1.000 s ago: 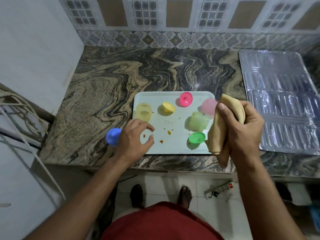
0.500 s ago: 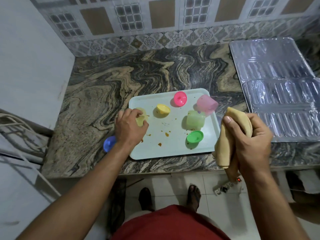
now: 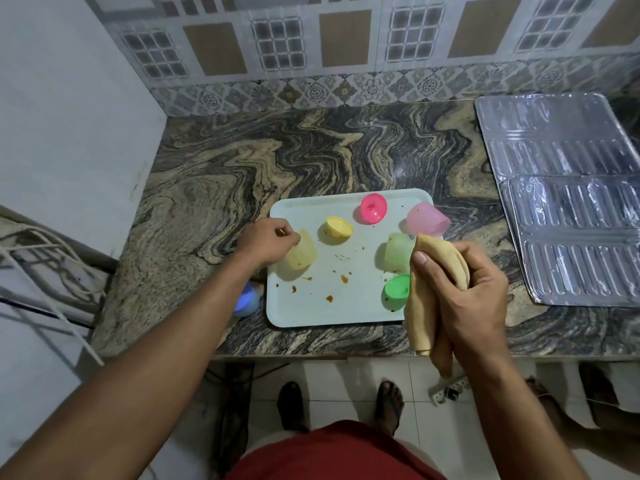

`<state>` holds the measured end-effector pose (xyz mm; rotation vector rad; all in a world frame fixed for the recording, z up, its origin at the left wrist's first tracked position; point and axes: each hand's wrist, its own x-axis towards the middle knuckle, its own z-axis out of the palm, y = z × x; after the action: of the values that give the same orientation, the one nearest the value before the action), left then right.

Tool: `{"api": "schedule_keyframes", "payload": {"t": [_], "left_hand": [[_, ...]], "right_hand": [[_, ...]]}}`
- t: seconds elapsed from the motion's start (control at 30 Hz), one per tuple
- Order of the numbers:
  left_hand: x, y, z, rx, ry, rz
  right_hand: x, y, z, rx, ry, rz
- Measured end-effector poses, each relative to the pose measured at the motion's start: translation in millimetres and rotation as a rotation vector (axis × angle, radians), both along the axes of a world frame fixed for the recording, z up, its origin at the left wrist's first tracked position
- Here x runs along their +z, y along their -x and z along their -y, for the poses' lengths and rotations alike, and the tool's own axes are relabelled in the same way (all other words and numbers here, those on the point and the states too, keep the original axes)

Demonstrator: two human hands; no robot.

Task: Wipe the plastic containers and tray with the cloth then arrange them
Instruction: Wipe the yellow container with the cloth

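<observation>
Pale plastic tray lies on the marbled counter, speckled with brown residue. It carries three translucent containers: yellow, green, pink. It also carries three lids: yellow, pink, green. A blue piece sits just left of it. The left hand grips the tilted yellow container. The right hand clenches the tan cloth at the tray's near right corner.
</observation>
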<state>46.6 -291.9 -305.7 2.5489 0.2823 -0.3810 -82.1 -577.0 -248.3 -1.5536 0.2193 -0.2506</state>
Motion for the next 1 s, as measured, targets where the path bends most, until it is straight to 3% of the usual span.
{"api": "schedule_keyframes", "payload": {"t": [0.1, 0.3, 0.47, 0.7, 0.83, 1.0], "left_hand": [[4, -6, -3, -0.014, 0.023, -0.066], [0, 1, -8, -0.031, 0.073, -0.009], [-20, 17, -9, -0.187, -0.061, 0.025], [-32, 25, 1, -0.149, -0.133, 0.155], [-30, 28, 5, -0.103, -0.015, 0.208], [5, 40, 18, 0.083, 0.401, 0.282]], "right_hand": [[0, -1, -3, 0.004, -0.017, -0.008], [-3, -3, -5, 0.005, -0.012, -0.018], [-2, -4, -7, 0.006, -0.019, -0.028], [-6, -6, -9, 0.030, 0.019, -0.040], [-14, -9, -12, 0.046, 0.040, -0.073], [-23, -13, -29, 0.044, 0.124, -0.081]]}}
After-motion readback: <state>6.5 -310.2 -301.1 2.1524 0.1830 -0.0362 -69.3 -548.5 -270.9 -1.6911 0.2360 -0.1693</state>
